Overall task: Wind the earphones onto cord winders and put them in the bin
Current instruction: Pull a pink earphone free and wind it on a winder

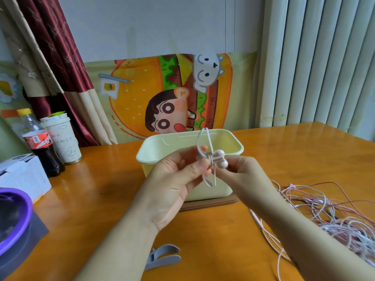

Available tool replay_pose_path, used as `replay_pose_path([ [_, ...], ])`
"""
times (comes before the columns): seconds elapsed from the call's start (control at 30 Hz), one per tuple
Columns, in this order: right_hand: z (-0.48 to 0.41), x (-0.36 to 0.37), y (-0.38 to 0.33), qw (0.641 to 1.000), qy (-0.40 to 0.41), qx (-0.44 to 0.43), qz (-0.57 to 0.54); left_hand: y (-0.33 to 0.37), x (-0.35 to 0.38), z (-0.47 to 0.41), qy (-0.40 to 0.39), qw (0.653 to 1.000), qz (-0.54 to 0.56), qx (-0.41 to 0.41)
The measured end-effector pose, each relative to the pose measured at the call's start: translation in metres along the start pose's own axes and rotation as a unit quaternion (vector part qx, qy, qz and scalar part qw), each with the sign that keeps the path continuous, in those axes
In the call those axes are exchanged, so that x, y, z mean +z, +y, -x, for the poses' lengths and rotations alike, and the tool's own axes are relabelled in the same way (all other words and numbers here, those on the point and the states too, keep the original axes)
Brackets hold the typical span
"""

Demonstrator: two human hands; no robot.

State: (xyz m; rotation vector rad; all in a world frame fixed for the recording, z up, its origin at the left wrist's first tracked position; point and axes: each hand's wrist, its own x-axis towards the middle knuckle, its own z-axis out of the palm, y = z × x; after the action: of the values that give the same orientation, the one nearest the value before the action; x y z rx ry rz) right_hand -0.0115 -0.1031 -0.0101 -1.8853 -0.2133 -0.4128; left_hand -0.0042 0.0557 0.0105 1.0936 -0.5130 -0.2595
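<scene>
Both hands hold one pale pink earphone bundle (212, 159) above the front rim of the cream bin (205, 138). My left hand (178, 177) pinches the wound cord at its left side. My right hand (241, 171) pinches it from the right, just below the two round earbuds (221, 158). A cord loop sticks up above the bundle and short loops hang below. Whether a winder sits inside the bundle is hidden by the fingers. A grey cord winder (164, 257) lies on the table near my left forearm.
A tangled heap of pink and white earphone cords (332, 218) covers the table at right. The bin stands on a brown lid (211, 203). A cola bottle (40, 145), paper cup (63, 138), white box (22, 175) and purple-rimmed container (12, 220) are at left.
</scene>
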Motion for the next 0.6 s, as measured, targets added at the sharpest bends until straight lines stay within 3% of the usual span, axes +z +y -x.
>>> replay_pose_path([
  [0.13, 0.003, 0.009, -0.001, 0.994, -0.007, -0.055, 0.097, -0.002, -0.01, -0.005, 0.096, 0.995, 0.011, 0.006],
  [0.3, 0.008, 0.011, -0.005, 0.967, -0.109, -0.055, 0.222, -0.004, -0.02, -0.005, 0.172, 0.985, -0.004, 0.0],
  [0.6, 0.011, 0.01, -0.011, 0.947, -0.196, -0.033, 0.253, -0.013, -0.02, -0.008, 0.24, 0.963, 0.107, -0.065],
])
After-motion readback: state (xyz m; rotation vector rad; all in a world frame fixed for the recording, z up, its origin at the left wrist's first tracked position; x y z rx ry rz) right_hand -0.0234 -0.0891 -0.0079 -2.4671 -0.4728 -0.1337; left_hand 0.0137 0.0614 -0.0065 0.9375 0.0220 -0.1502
